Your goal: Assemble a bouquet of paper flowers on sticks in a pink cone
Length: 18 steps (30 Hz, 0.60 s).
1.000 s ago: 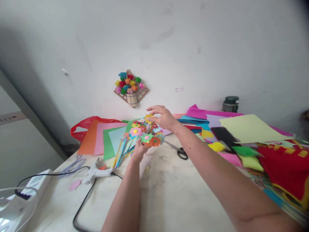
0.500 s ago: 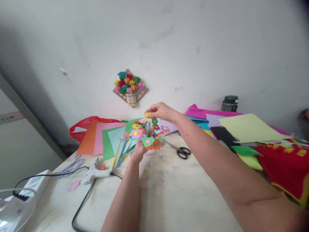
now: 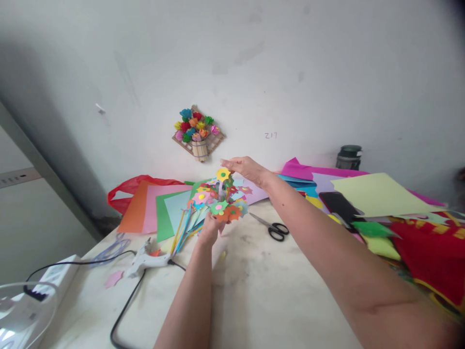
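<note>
A bouquet of colourful paper flowers (image 3: 218, 207) stands upright over the table in front of me. My left hand (image 3: 209, 230) is closed around its lower part, and the blooms hide most of those fingers. At the top of the bunch sticks up a yellow paper flower (image 3: 223, 175) with a green centre on a pale purple stem. Just behind and above it is my right hand (image 3: 247, 168), fingers stretched out and nothing seen in them. Whether a fingertip touches the yellow petals I cannot tell.
Left of the bouquet lie a white glue gun (image 3: 145, 259), thin paper sticks (image 3: 180, 228) and coloured sheets (image 3: 135, 208). Black-handled scissors (image 3: 276, 231) rest to the right, near a phone (image 3: 337, 206) and a red cloth (image 3: 432, 252). A power strip (image 3: 54, 286) sits at far left.
The fingers of my right hand have let go of the yellow flower and straightened above it. The flower now faces me in full view. The bouquet has tilted slightly in my left hand.
</note>
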Tool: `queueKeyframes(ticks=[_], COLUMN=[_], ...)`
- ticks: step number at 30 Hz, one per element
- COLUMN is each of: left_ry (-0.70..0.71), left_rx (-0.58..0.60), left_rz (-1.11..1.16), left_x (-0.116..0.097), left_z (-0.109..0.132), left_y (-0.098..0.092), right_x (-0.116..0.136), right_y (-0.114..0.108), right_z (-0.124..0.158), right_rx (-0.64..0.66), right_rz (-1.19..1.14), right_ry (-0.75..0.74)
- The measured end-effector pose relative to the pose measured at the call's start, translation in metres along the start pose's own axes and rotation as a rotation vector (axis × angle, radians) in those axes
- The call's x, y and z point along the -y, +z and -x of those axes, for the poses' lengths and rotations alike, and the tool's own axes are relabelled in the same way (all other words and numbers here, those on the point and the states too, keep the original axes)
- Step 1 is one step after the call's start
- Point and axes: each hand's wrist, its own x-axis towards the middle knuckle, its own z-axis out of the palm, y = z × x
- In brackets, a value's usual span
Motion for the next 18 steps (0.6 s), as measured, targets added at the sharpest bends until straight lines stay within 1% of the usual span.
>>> queueKeyframes(ticks=[3,4,7,12,15,18], left_ry=[0.014,0.02,0.036,0.049,0.056,0.048], left_rx=[0.014,0.023,0.045,0.053,0.072,0.059], left_rz=[0.01,0.01,0.005,0.009,0.025,0.026], left_x=[0.006,0.0072,0.0092,0.0096,0.0066,0.0026], left_z=[-0.0022,-0.0026,-0.0031,-0.0029,-0.0019,-0.0005], left_y=[-0.0032,-0.0038,-0.0043,-0.0037,-0.0022,-0.0004], right_x=[-0.0026,-0.0035,-0.006,-0.0074,-0.0055,-0.003], right_y=[-0.0017,-0.0015,0.0014,0.006,0.0065,0.0071], right_z=[0.0009,0.0009,0.0003,-0.001,0.0009,0.0033], right_rx=[0.082,0.085,0.059,0.018,-0.022,-0.039], right_rz=[-0.115,-0.126,-0.103,-0.044,0.038,0.052], right_ry=[0.022,0.043,0.076,0.023,0.018,0.004])
